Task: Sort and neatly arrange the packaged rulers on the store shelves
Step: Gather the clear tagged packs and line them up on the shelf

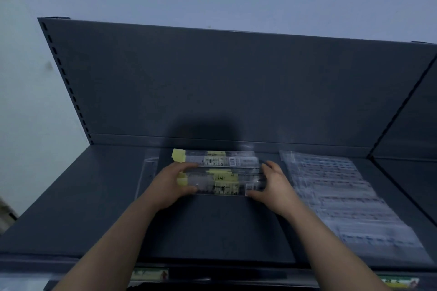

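My left hand grips the left end of the near ruler pack, thumb on its front edge and fingers curled over its far edge. My right hand grips the right end the same way. The pack lies crosswise, low at the dark shelf, toward the back; I cannot tell whether it touches. Just behind it, parallel and close, lies the far ruler pack, yellow tabs at its left end. To the right, blurred clear packets overlap in a row from back to front. A dark back panel rises behind, and a price label sits on the front rail.
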Demonstrator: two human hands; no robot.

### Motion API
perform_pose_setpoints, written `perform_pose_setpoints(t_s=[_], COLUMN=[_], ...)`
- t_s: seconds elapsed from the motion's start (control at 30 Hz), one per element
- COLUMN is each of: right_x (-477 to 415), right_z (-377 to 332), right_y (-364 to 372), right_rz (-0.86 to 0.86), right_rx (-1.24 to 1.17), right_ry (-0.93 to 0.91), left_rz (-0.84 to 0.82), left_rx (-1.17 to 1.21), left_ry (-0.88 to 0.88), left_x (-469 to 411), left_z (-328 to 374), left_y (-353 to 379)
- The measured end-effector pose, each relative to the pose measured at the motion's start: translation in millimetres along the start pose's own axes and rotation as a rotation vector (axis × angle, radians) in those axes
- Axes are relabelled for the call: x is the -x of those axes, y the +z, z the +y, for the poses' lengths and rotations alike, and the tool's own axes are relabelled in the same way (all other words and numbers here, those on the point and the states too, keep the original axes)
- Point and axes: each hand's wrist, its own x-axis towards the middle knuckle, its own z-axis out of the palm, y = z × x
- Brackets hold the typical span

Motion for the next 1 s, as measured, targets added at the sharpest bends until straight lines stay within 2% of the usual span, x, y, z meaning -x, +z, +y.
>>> perform_pose_setpoints(t_s=[0.37, 0.57, 0.7, 0.83, 0.93, 1.0], right_x=[0, -3, -1, 6, 12, 11], right_z=[5, 9, 11, 13, 10, 11], right_y=[4, 2, -3, -6, -6, -3], right_rz=[0.184, 0.203, 0.158, -0.007, -0.14, -0.1], right_rx=[-0.133, -0.049, -0.098, -0.203, -0.104, -0.097], right_ry=[-0.056, -0.087, -0.09, -0.038, -0.029, -0.063], left_rz=[0.041, 0.039, 0.028, 0.02, 0.025, 0.025], left_rx=[-0.004, -0.02, -0.039, -0.04, -0.042, -0.037], left_ry=[0.009, -0.009, -0.007, 0.001, 0.016, 0.018], left_x=[3, 2, 2, 3, 4, 5], left_z=[3, 3, 0, 2, 3, 4], left_y=[0, 0, 1, 1, 1, 1])
